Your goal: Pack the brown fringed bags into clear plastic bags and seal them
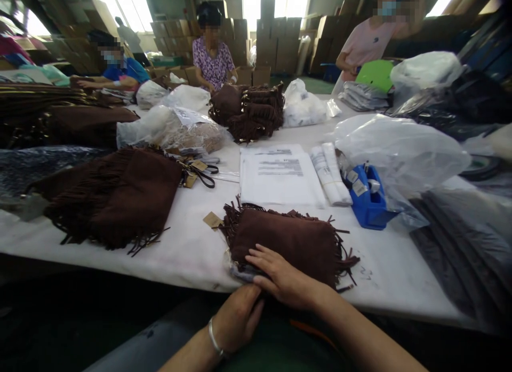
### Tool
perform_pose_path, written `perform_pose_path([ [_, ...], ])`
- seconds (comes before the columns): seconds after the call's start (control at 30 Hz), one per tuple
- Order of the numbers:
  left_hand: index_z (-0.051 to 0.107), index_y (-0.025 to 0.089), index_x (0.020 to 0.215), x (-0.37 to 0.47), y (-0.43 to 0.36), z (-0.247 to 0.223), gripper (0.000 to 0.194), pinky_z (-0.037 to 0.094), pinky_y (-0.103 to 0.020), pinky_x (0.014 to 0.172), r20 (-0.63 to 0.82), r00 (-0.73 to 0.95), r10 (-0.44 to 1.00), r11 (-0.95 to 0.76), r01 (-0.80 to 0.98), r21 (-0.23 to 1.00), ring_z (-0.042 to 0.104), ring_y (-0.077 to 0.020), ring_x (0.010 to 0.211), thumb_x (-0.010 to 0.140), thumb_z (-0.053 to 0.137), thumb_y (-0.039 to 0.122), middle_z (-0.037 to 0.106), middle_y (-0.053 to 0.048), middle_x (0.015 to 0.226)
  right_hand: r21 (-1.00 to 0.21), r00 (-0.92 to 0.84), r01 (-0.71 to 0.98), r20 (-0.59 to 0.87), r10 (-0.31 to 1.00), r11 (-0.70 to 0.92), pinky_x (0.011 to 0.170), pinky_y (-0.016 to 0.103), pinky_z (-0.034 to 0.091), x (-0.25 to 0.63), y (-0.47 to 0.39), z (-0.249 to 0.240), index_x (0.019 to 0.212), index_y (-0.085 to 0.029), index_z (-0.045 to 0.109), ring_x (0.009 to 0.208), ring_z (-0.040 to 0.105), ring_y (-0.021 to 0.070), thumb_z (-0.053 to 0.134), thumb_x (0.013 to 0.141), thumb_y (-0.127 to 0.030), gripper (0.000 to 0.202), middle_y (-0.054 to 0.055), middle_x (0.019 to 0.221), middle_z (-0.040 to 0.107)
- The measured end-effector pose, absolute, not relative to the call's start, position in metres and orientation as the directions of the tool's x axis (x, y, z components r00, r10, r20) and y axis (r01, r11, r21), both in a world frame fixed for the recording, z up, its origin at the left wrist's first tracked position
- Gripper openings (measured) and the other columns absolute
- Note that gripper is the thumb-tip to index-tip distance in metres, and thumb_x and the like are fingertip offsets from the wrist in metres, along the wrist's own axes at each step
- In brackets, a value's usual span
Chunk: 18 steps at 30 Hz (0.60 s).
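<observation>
the bare right forearm [364, 326] slants in from the lower right, the right hand [284, 278] palm down and flattened, fingers [266, 260] pointing forward and left; the left forearm [190, 356] rises from below, the left hand [239, 314] nearer the body, back upward, its fingertips hidden from sight, knuckles close beside the right thumb [264, 282]

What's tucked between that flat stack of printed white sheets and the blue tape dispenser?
Mainly narrow white printed rolls, lying on the table between the flat stack and the blue tape dispenser, as the head view shows.
</observation>
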State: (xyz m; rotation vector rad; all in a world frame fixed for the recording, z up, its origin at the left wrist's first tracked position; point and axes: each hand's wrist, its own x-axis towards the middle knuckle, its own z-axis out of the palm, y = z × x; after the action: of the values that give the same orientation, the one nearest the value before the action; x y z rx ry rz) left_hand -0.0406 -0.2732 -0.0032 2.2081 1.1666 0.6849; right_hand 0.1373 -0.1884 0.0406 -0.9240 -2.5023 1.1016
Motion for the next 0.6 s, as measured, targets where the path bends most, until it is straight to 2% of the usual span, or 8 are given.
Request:
perform_pose_path([
  [0.07, 0.049, 0.021, 0.118, -0.058, -0.283, 0.0, 0.032, 0.05, -0.029, 0.088, 0.192, 0.476, 0.858, -0.446, 0.505, 0.739, 0.06, -0.0165, 0.098, 0.089, 0.041, 0.01, 0.062, -0.006, 0.106, -0.66, -0.793, 0.48, -0.044, 0.608, 0.578, 0.113, 0.044, 0.023, 0.137, -0.196, 0.032, 0.141, -0.018, 0.035, 0.139, 0.016, 0.0255, 0.053, 0.089, -0.04, 0.059, 0.01, 0.148, 0.031],
  [0.13, 0.052, 0.022, 0.111, -0.082, -0.286, 0.003, 0.027, 0.051, -0.024, 0.082, 0.204, 0.373, 0.905, -0.385, 0.517, 0.765, 0.062, -0.0138, 0.09, 0.09, 0.041, 0.01, 0.064, -0.003, 0.097, -0.564, -0.798, 0.507, -0.021, 0.603, 0.651, 0.113, 0.046, 0.023, 0.136, -0.203, 0.014, 0.143, -0.019, 0.031, 0.139, 0.014, 0.0278, 0.058, 0.086, -0.039, 0.066, 0.009, 0.15, 0.025],
  [0.2, 0.054, 0.022, 0.106, -0.108, -0.274, 0.007, 0.021, 0.052, -0.024, 0.08, 0.228, 0.21, 0.951, -0.31, 0.626, 0.716, 0.063, -0.014, 0.086, 0.09, 0.043, 0.015, 0.065, -0.003, 0.094, -0.463, -0.787, 0.533, 0.035, 0.616, 0.708, 0.112, 0.047, 0.023, 0.134, -0.207, -0.003, 0.144, -0.02, 0.027, 0.139, 0.014, 0.0281, 0.057, 0.087, -0.03, 0.064, 0.008, 0.151, 0.021],
  [0.27, 0.054, 0.02, 0.109, -0.131, -0.244, 0.011, 0.022, 0.05, -0.031, 0.087, 0.272, 0.101, 0.957, -0.247, 0.772, 0.585, 0.061, -0.0179, 0.094, 0.09, 0.043, 0.02, 0.064, -0.006, 0.102, -0.393, -0.773, 0.557, 0.079, 0.63, 0.732, 0.112, 0.046, 0.023, 0.132, -0.209, -0.01, 0.144, -0.021, 0.027, 0.139, 0.015, 0.0279, 0.052, 0.089, -0.022, 0.06, 0.009, 0.151, 0.02],
  [0.33, 0.052, 0.017, 0.117, -0.149, -0.203, 0.012, 0.03, 0.043, -0.04, 0.097, 0.277, 0.097, 0.956, -0.221, 0.859, 0.461, 0.056, -0.0223, 0.105, 0.09, 0.039, 0.023, 0.061, -0.01, 0.113, -0.382, -0.765, 0.569, 0.078, 0.639, 0.728, 0.112, 0.046, 0.025, 0.129, -0.21, -0.006, 0.143, -0.023, 0.03, 0.138, 0.018, 0.0278, 0.051, 0.089, -0.025, 0.057, 0.008, 0.15, 0.024],
  [0.4, 0.05, 0.016, 0.123, -0.16, -0.161, 0.01, 0.037, 0.037, -0.044, 0.103, 0.248, 0.139, 0.959, -0.235, 0.877, 0.419, 0.05, -0.0249, 0.114, 0.087, 0.041, 0.022, 0.057, -0.012, 0.122, -0.416, -0.734, 0.602, 0.051, 0.678, 0.682, 0.11, 0.045, 0.028, 0.121, -0.211, 0.006, 0.142, -0.024, 0.031, 0.137, 0.021, 0.0283, 0.052, 0.089, -0.038, 0.059, 0.008, 0.149, 0.028],
  [0.5, 0.054, 0.017, 0.119, -0.167, -0.119, 0.005, 0.039, 0.036, -0.049, 0.1, 0.189, 0.178, 0.966, -0.239, 0.893, 0.382, 0.046, -0.0296, 0.118, 0.081, 0.046, 0.021, 0.055, -0.013, 0.126, -0.446, -0.644, 0.676, 0.028, 0.764, 0.587, 0.109, 0.05, 0.028, 0.102, -0.214, 0.017, 0.144, -0.02, 0.029, 0.137, 0.019, 0.0343, 0.053, 0.081, -0.062, 0.079, 0.013, 0.148, 0.029],
  [0.6, 0.06, 0.019, 0.109, -0.173, -0.105, 0.007, 0.032, 0.036, -0.049, 0.097, 0.149, 0.207, 0.967, -0.248, 0.901, 0.356, 0.047, -0.0313, 0.116, 0.079, 0.05, 0.024, 0.059, -0.012, 0.12, -0.409, -0.626, 0.694, 0.065, 0.777, 0.592, 0.109, 0.053, 0.025, 0.086, -0.215, 0.008, 0.143, -0.014, 0.03, 0.137, 0.017, 0.0376, 0.054, 0.083, -0.056, 0.077, 0.017, 0.149, 0.024],
])
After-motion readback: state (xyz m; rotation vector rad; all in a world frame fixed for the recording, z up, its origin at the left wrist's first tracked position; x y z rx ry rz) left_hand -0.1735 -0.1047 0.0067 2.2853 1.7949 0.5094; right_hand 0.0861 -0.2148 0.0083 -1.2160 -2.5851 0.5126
